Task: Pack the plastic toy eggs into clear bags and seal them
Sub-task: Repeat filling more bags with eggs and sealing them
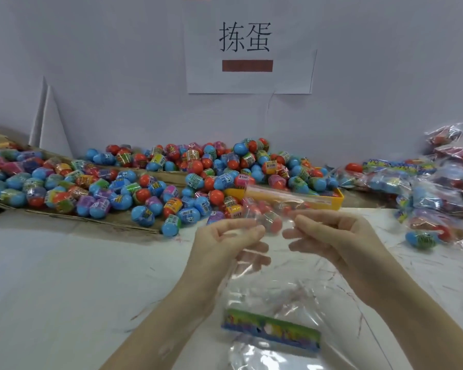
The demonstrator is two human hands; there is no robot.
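Head view, single frame. I see both hands raised over the white table (64, 276), palms facing in. The left hand (225, 241) and right hand (329, 236) are apart, each with curled fingers pinching one side of the mouth of a clear bag (273, 289). The bag hangs from the hands toward 6 o'clock and I see no eggs in it; a printed card strip (270, 331), green and blue, sits inside near its lower end. Print on the strip is too blurred to read.

At 9 to 12 o'clock from the hands, loose toy eggs (150, 180), blue, red, green and purple with shrink-wrap labels, lie heaped on a flattened cardboard sheet (96, 221) against the wall. Barcodes show on several labels; the text is unreadable.

At 12 to 1 o'clock, a yellow tray (329, 201) holds more eggs, partly hidden behind the bag's upper edge.

At 2 to 3 o'clock, filled bags (436, 188) of eggs are piled, each with a coloured strip; one blue egg shows through the nearest bag.

On the wall at 12 o'clock, a white paper sign (249, 49) reads "拣蛋" above a dark red bar.
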